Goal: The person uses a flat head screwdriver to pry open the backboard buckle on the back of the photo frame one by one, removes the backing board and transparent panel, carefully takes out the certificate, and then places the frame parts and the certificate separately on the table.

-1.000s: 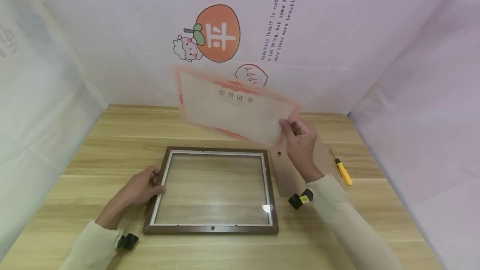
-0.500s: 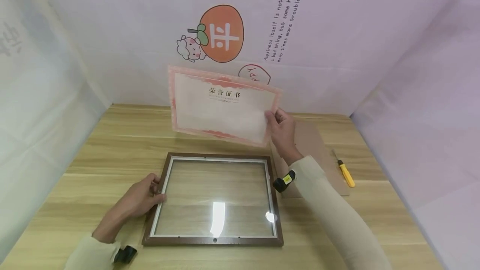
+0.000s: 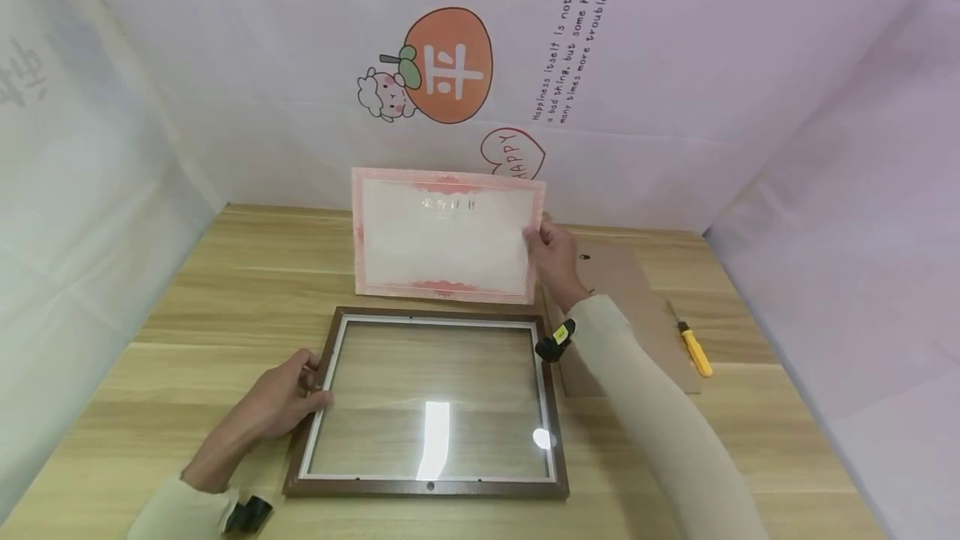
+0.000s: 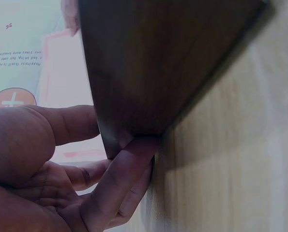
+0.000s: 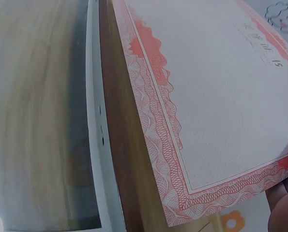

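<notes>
A certificate [image 3: 446, 248] with a pink patterned border and gold characters is held up behind the picture frame, tilted to face me. My right hand [image 3: 553, 258] pinches its right edge between thumb and fingers. Below it, the brown picture frame [image 3: 420, 487] lies on the table, its clear pane reflecting light. My left hand [image 3: 279, 398] grips the frame's left side, thumb over the rim. In the left wrist view, the fingers [image 4: 122, 183] reach round the frame's outer side [image 4: 144, 63]. The right wrist view shows the certificate's [image 5: 221, 106] lower edge just beyond the frame's rim.
A brown backing board [image 3: 637, 323] lies right of the frame, partly behind my right forearm. Beyond it is a yellow-handled screwdriver [image 3: 696, 348]. Printed white curtains [image 3: 637, 148] enclose the wooden table [image 3: 225, 273] at the back and both sides.
The certificate in my right hand has moved left and lower, and its slant has levelled out above the frame's far edge. My left hand keeps its grip on the frame.
</notes>
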{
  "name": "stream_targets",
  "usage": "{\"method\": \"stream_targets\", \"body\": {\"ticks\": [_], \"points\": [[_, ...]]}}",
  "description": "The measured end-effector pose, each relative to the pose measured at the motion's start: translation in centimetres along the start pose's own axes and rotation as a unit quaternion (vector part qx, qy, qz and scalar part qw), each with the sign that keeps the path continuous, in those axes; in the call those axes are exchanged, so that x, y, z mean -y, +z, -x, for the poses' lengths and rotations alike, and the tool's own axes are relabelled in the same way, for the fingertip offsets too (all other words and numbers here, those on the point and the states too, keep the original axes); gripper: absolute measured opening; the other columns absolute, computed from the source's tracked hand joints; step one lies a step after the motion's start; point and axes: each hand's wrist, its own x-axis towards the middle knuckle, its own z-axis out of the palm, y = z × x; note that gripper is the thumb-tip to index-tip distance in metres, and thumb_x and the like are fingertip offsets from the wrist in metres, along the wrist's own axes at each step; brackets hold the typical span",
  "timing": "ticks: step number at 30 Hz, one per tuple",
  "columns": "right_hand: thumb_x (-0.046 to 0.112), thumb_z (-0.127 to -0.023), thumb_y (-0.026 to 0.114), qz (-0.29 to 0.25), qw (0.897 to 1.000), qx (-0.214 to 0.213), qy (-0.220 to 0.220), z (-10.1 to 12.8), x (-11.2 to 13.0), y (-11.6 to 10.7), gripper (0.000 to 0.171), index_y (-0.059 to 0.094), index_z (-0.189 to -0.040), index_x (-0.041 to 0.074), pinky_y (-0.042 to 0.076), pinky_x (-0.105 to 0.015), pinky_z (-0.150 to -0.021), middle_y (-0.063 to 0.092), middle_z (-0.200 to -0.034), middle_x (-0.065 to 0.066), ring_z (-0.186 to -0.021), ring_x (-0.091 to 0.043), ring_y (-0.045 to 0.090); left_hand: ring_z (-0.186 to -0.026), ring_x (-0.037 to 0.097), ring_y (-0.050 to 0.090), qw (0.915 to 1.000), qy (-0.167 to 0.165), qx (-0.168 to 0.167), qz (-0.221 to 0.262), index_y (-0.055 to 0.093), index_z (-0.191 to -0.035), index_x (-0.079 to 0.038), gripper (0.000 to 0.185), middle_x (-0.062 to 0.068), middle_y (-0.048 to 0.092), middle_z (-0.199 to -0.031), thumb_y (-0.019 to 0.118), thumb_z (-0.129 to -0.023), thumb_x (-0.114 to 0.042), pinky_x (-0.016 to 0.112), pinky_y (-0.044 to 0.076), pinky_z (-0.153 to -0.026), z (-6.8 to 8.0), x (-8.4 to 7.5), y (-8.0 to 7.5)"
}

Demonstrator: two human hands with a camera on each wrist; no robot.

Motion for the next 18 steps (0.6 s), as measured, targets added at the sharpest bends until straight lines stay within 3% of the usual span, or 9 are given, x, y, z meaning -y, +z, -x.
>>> {"method": "stream_targets", "body": {"ticks": [5, 7, 11, 15, 18], "points": [[0.026, -0.102, 0.052, 0.008, 1.0, 0.0, 0.02, -1.1, -1.1, 0.7, 0.03, 0.065, -0.106, -0.001, 0.042, -0.021, -0.058, 0.057, -0.082, -0.007, -0.072, -0.014, 0.05, -0.086, 0.022, 0.059, 0.9999, -0.007, 0.0, 0.01, 0.047, -0.122, 0.004, 0.045, 0.015, 0.061, -0.102, 0.07, -0.088, -0.013, 0.031, 0.052, -0.066, 0.1, 0.0, 0.0], [0.024, -0.102, 0.053, 0.005, 0.999, 0.001, 0.034, -1.5, -1.5, 1.0, 0.029, 0.066, -0.109, -0.001, 0.045, -0.022, -0.061, 0.06, -0.086, -0.009, -0.075, -0.014, 0.051, -0.085, 0.021, 0.059, 0.9999, -0.009, 0.0, 0.012, 0.047, -0.122, 0.004, 0.045, 0.015, 0.062, -0.102, 0.07, -0.088, -0.013, 0.03, 0.052, -0.065, 0.1, 0.0, 0.0], [0.024, -0.102, 0.052, 0.013, 0.998, 0.011, 0.068, -2.2, -2.3, 1.5, 0.034, 0.062, -0.128, 0.006, 0.049, -0.023, -0.071, 0.065, -0.1, -0.008, -0.085, -0.014, 0.055, -0.083, 0.02, 0.06, 0.9998, -0.011, 0.003, 0.019, 0.046, -0.123, 0.004, 0.046, 0.015, 0.062, -0.102, 0.07, -0.088, -0.014, 0.031, 0.053, -0.065, 0.0, 0.1, 0.0], [0.024, -0.103, 0.048, 0.031, 0.995, 0.026, 0.089, -2.5, -3.1, 1.7, 0.034, 0.06, -0.128, 0.004, 0.045, -0.026, -0.065, 0.059, -0.095, -0.008, -0.08, -0.017, 0.05, -0.085, 0.02, 0.061, 0.9999, -0.004, 0.004, 0.015, 0.046, -0.124, 0.004, 0.047, 0.015, 0.062, -0.103, 0.07, -0.089, -0.015, 0.032, 0.055, -0.067, 0.0, 0.2, 0.1], [0.023, -0.103, 0.048, 0.036, 0.994, 0.036, 0.094, -2.6, -3.6, 1.8, 0.034, 0.058, -0.129, 0.004, 0.046, -0.028, -0.069, 0.059, -0.099, -0.01, -0.084, -0.019, 0.05, -0.087, 0.021, 0.062, 0.9999, 0.002, 0.0, 0.01, 0.047, -0.123, 0.004, 0.046, 0.014, 0.063, -0.103, 0.071, -0.089, -0.016, 0.033, 0.055, -0.068, 0.0, 0.4, 0.1]]}}
